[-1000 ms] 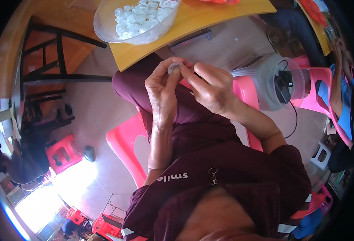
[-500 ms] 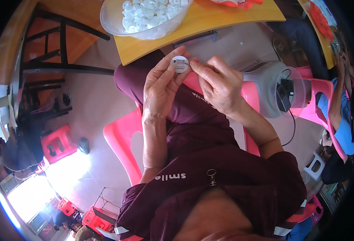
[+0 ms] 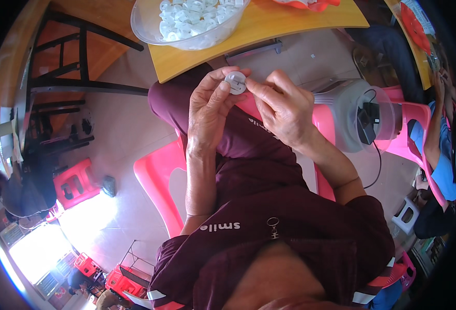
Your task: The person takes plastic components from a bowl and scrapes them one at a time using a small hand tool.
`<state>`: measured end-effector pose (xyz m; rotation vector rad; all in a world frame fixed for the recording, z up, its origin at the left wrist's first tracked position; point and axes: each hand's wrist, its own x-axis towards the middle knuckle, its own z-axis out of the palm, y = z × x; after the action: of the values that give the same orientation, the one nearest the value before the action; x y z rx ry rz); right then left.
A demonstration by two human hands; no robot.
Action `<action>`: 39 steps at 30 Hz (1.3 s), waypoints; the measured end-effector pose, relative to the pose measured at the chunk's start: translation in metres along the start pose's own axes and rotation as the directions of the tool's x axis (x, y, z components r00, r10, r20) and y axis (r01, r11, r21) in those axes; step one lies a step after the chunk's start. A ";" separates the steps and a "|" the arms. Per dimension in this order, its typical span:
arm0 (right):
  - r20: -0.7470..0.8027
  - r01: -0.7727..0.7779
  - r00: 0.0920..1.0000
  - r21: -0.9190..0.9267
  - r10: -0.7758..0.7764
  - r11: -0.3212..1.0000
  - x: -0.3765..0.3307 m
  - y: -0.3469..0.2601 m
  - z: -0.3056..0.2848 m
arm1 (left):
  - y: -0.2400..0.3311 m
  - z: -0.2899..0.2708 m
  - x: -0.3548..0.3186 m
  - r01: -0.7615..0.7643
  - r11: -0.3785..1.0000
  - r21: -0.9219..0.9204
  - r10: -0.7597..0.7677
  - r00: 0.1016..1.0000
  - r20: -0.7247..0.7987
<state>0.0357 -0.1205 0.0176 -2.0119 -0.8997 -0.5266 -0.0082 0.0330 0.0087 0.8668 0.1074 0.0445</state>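
Note:
Between the thumb and fingers of my left hand (image 3: 209, 106) is a small round white plastic part (image 3: 236, 82), its slotted face turned up toward me. My right hand (image 3: 285, 106) is closed in a pinch at the part's right edge. A thin dark sliver shows at those fingertips, lying against the part's face; too small to tell what it is. Both hands are raised above my lap, near the front edge of the yellow table (image 3: 300, 23). On that table a clear plastic bowl (image 3: 207, 40) holds many similar white pieces (image 3: 192, 18).
Pink plastic chairs (image 3: 158, 173) surround my legs. To the right, a clear tub (image 3: 342, 121) carries a black adapter (image 3: 367, 123) with a hanging cable. A person in blue (image 3: 440, 139) sits at far right. A dark metal table frame (image 3: 86, 82) stands left.
The white part has turned slightly in my left hand and shifted a little right and toward me. The right fingertips stay at its edge.

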 end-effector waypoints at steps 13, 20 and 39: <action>-0.014 0.013 1.000 0.030 -0.013 0.999 0.002 -0.001 -0.001 | -0.004 0.001 0.001 0.009 0.999 -0.039 -0.011 0.998 -0.058; -0.088 -0.129 0.982 0.329 0.167 0.936 0.007 0.005 -0.004 | -0.011 -0.005 0.004 0.225 0.855 -0.467 -0.191 0.974 0.120; -0.036 -0.213 0.972 0.298 0.234 0.930 0.008 0.005 -0.002 | -0.015 0.008 -0.002 0.335 0.864 -0.376 -0.250 0.933 0.258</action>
<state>0.0449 -0.1204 0.0214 -1.7831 -0.6513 -0.3136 -0.0089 0.0170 0.0027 0.4152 0.0364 -0.3007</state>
